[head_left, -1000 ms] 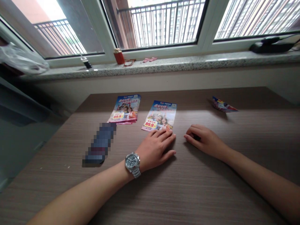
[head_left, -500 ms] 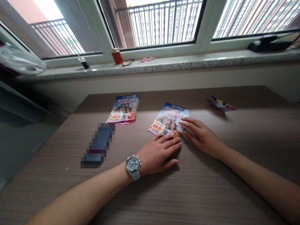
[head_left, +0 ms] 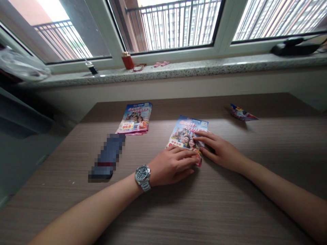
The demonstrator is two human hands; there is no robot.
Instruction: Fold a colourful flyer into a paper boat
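Observation:
A colourful printed leaflet (head_left: pixel 186 131) lies on the brown wooden table (head_left: pixel 224 204), in front of me. My left hand (head_left: pixel 173 165), with a silver watch on the wrist, rests over the leaflet's lower edge, fingers extended and pointing right. Fingertips of my right hand (head_left: pixel 219 149) touch the leaflet's right side, with the fingers spread. Part of the leaflet's lower print is hidden under my left hand. To the left sits a stack of similar leaflets (head_left: pixel 136 117).
A pixelated dark object (head_left: pixel 108 156) lies on the table at left. A folded paper piece (head_left: pixel 242 113) is at the back right. The stone windowsill (head_left: pixel 194 69) holds a red lighter-like item (head_left: pixel 127 61) and a black device (head_left: pixel 293 47).
The leaflet has shifted toward me and turned slightly, and more of its lower right corner shows beside my left hand. My left hand has moved a little; its fingers now cover the leaflet's lower part.

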